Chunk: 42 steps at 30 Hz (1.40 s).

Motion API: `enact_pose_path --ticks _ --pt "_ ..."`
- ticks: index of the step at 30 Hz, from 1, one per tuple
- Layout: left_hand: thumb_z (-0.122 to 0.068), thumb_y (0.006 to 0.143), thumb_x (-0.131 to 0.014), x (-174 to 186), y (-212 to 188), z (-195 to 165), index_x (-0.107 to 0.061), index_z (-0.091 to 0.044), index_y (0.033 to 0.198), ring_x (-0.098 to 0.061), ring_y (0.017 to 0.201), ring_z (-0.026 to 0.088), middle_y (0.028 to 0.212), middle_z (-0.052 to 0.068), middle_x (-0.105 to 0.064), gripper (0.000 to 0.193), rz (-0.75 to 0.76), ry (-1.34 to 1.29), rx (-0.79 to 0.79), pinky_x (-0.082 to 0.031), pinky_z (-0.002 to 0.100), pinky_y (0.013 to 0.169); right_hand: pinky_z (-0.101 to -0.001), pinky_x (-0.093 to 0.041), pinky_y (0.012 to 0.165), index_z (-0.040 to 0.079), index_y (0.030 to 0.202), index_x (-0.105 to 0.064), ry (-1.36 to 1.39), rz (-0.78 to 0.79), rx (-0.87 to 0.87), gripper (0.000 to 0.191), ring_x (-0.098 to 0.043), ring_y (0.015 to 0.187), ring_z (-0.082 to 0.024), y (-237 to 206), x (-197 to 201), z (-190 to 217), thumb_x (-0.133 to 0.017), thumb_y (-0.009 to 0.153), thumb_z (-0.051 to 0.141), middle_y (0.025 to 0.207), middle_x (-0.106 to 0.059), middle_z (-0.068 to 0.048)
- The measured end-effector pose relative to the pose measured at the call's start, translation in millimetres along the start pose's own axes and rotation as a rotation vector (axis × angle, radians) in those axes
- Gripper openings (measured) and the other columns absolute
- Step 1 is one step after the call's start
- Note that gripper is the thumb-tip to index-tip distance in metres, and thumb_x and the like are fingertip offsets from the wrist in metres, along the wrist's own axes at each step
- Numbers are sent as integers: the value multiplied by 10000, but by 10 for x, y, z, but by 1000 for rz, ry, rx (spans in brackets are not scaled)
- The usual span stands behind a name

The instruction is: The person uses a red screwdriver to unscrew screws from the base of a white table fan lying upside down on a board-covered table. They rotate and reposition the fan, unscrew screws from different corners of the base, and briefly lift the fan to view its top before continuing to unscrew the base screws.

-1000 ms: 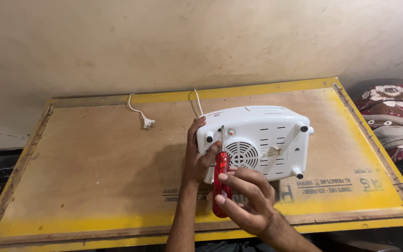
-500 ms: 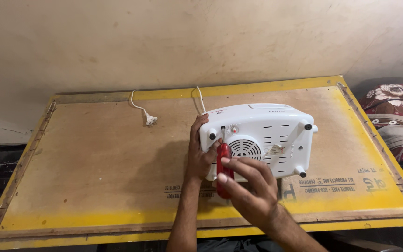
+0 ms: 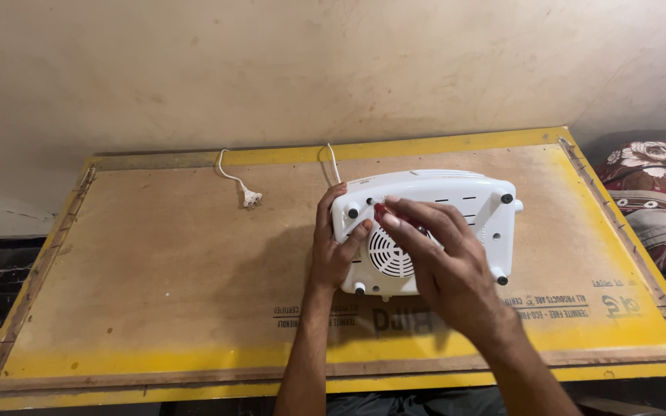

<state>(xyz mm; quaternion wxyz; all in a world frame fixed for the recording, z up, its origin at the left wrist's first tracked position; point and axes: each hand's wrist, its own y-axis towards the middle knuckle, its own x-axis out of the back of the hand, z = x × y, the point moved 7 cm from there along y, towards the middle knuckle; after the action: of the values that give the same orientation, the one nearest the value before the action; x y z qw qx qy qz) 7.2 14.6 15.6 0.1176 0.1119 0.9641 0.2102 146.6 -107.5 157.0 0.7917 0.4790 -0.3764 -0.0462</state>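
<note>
- The left hand (image 3: 334, 248) clasps the left end of the white appliance (image 3: 425, 229), fingers curled over its far edge and the thumb pressed on its upturned underside, closed on the casing.
- The right hand (image 3: 442, 262) lies over the middle of the appliance, fingers closed round a red-handled screwdriver (image 3: 391, 217) whose handle shows only between the fingertips; the tip is hidden, so what it meets cannot be told.
- The two hands sit close together, the left thumb just beside the right fingertips.
- The appliance lies on the wooden board (image 3: 156, 270), right of its centre, with a round vent grille (image 3: 388, 256) and small black feet (image 3: 507, 199) at its corners facing up.
- Dark printed lettering (image 3: 564, 302) runs along the board just nearer the person than the appliance, upside down to the viewer, with a yellow painted border (image 3: 194, 362) beyond it.
- A white cord (image 3: 331, 162) leaves the appliance's far left corner; its plug (image 3: 251, 199) lies on the board well left of the appliance.
- A floral cloth (image 3: 657, 177) sits off the board, right of the appliance.
</note>
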Motion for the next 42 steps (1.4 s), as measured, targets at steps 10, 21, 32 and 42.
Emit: enact_pose_path --ticks 10,21,32,42 --pt "-166 962 -723 38 101 76 -403 -81 1505 -656 1185 214 1290 151 -659 635 -17 18 11 -550 363 1024 -530 -507 1054 84 1425 -582 -300 134 76 540 -612 1320 -371 325 105 263 -654 894 14 1471 -605 -137" --pt "-179 937 -751 60 52 40 -437 -71 1507 -674 1158 208 1263 130 -681 660 -23 -7 26 -560 352 1007 -344 -571 751 128 1242 -723 -207 -136 122 433 -652 897 -168 153 22 47 -902 858 217 1051 -719 -24" --pt "-189 927 -707 108 61 67 -462 -73 1499 -685 1155 206 1291 127 -679 633 -35 43 -2 -578 347 1009 -410 -593 825 144 1335 -675 -250 -51 343 440 -707 1034 -255 213 -142 187 -769 906 168 1213 -689 -99" --pt "-179 908 -725 104 94 122 -441 -76 1494 -701 1105 213 1219 141 -711 659 -17 -51 20 -581 353 990 -392 -574 834 76 1354 -627 -418 243 333 488 -698 967 -197 309 42 373 -695 875 135 1217 -670 -63"
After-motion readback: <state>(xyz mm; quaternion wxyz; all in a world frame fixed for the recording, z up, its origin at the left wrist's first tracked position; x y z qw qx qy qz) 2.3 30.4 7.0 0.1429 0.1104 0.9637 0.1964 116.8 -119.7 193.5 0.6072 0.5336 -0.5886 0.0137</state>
